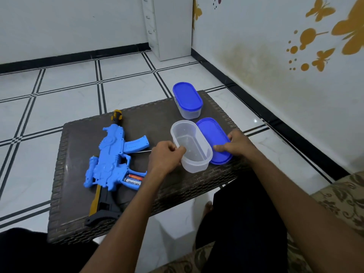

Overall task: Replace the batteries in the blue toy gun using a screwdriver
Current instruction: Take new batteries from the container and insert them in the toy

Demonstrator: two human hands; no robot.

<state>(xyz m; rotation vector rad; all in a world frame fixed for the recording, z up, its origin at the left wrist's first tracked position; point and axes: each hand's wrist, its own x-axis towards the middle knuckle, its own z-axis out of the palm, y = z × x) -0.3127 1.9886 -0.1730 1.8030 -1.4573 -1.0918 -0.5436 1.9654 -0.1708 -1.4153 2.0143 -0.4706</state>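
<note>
**With both hands on the tub and lid, the open battery bay waits to my left**

While my left hand (166,154) curls over the near rim of the open clear container (192,145), thumb outside and fingertips dipped inside the wall, my right hand (235,143) rests on the loose blue lid (213,139) lying flat just beside that container, fingers bent over its near edge. Neither hand holds a battery or the tool. The tub looks empty to me.

The blue toy gun (110,158) lies on its side on the dark woven table (149,115), to the left of my left hand and slightly nearer to me. Its long axis runs from the orange-tipped muzzle at the far side down to the black and yellow stock at the near edge. The grip points rightward, toward my left wrist, and its compartment stands uncovered with batteries (134,179) showing inside, one marked Heybright.

A thin metal shaft, likely the screwdriver (142,151), pokes out from under the magazine, its tip aimed at my left knuckles; its handle is hidden.

My left hand is plainly the nearer one to the bay: a short sweep left and back toward me would reach the cells. A second, closed blue-lidded container (188,100) stands at the far edge, well apart from both hands.
</note>
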